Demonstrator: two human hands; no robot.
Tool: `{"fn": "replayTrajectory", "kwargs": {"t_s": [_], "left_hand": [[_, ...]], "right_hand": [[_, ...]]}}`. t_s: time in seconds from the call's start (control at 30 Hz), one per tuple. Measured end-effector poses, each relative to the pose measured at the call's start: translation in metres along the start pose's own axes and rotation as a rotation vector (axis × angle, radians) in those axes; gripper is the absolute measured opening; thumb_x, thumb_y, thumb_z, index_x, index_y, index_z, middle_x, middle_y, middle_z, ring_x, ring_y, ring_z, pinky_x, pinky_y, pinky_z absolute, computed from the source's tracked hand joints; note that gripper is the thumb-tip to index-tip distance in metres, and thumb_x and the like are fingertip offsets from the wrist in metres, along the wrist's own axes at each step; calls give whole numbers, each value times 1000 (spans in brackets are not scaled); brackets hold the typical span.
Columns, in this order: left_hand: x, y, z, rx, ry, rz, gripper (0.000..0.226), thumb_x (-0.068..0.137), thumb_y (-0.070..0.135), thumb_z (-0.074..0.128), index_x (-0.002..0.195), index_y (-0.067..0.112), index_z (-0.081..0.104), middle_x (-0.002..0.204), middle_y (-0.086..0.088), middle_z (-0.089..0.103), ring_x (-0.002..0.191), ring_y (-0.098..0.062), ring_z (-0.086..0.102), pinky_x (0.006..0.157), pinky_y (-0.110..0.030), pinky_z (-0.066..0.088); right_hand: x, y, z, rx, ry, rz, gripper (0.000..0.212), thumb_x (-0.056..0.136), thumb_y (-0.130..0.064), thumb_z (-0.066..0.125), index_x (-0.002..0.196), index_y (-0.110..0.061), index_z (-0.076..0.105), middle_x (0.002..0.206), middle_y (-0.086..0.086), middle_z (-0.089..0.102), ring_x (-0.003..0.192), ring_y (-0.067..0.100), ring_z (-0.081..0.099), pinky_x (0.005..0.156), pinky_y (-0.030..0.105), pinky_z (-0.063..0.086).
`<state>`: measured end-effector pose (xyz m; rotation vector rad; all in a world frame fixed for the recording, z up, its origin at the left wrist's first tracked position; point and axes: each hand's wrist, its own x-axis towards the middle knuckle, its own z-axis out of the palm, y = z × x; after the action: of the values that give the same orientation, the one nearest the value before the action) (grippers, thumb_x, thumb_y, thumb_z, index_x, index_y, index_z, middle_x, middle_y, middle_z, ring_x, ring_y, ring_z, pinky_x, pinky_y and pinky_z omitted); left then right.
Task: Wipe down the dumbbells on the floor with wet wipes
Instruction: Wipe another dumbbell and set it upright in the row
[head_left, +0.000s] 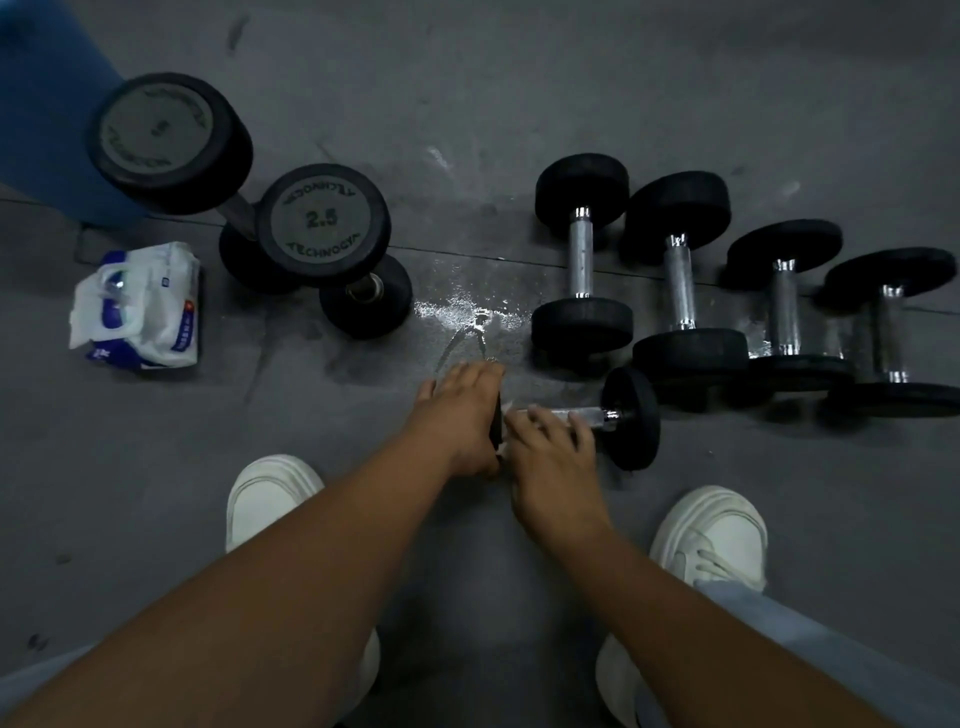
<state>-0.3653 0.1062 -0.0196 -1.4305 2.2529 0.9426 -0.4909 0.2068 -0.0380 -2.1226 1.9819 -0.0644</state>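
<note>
Small dumbbell (631, 418): lies on the floor (519, 104) directly before you, handle crosswise.
Your left hand (462, 410): curled over its left plate, gripping it.
Your right hand (550, 447): wrapped on its handle, holding a white wet wipe (511, 404) against the metal.
Four dumbbells (680, 280): a row just beyond it, to the right.
Wipes pack (137, 306): well to its left.

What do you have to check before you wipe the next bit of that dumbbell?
1. The left hand grips the dumbbell's left end: ok.
2. The right hand holds the wipe on the handle: ok.
3. The wipe is wet enough: cannot tell.
4. A spare pack lies nearby, on the left: ok.
5. The floor is dry: not ok, there is a wet patch just beyond the hands.
6. The right end is already clean: cannot tell.
</note>
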Motion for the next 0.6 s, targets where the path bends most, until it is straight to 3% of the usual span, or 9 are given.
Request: {"fn": "replayTrajectory", "kwargs": {"t_s": [0.1, 0.2, 0.3, 0.4, 0.53, 0.6], "left_hand": [[-2, 0, 1, -22, 9, 3, 111, 65, 38, 81, 153, 26, 14, 159, 3, 18, 149, -18, 12, 120, -48, 13], [-1, 1, -1, -25, 4, -2, 111, 65, 40, 81, 153, 27, 14, 159, 4, 18, 150, -18, 11, 120, -48, 13], [0, 0, 1, -17, 1, -4, 113, 65, 40, 80, 154, 26, 12, 160, 3, 17, 150, -18, 11, 120, -47, 12], [-1, 0, -1, -9, -5, -10, 114, 64, 36, 82, 153, 25, 12, 159, 3, 18, 150, -18, 11, 120, -47, 13], [-2, 1, 2, -28, 13, -9, 111, 65, 37, 80, 153, 26, 14, 159, 3, 19, 150, -18, 12, 120, -47, 13], [1, 1, -1, -22, 2, -11, 113, 63, 39, 81, 153, 26, 14, 159, 2, 19, 150, -18, 13, 120, -47, 14]], "right_hand": [[17, 3, -6, 94, 42, 127, 37, 76, -23, 50, 109, -28, 64, 107, -9, 67, 111, 20, 55, 103, 46, 27], [21, 0, -8, 65, -53, 140, 40, 74, -20, 59, 113, -29, 59, 109, -9, 66, 118, 19, 51, 103, 44, 28], [9, 1, -7, 50, -29, 52, 25, 78, -27, 55, 101, -27, 66, 109, -9, 67, 121, 20, 53, 101, 44, 29], [18, 9, -10, 35, 17, 73, 31, 77, -31, 45, 97, -26, 69, 108, -9, 68, 112, 20, 57, 98, 43, 34], [26, 5, -15, 73, 13, 26, 28, 75, -32, 46, 83, -19, 70, 94, 0, 64, 91, 26, 57, 76, 36, 41], [12, 5, -24, 256, 50, 159, 20, 80, -26, 53, 76, -13, 67, 87, 5, 59, 81, 25, 54, 65, 32, 41]]}}
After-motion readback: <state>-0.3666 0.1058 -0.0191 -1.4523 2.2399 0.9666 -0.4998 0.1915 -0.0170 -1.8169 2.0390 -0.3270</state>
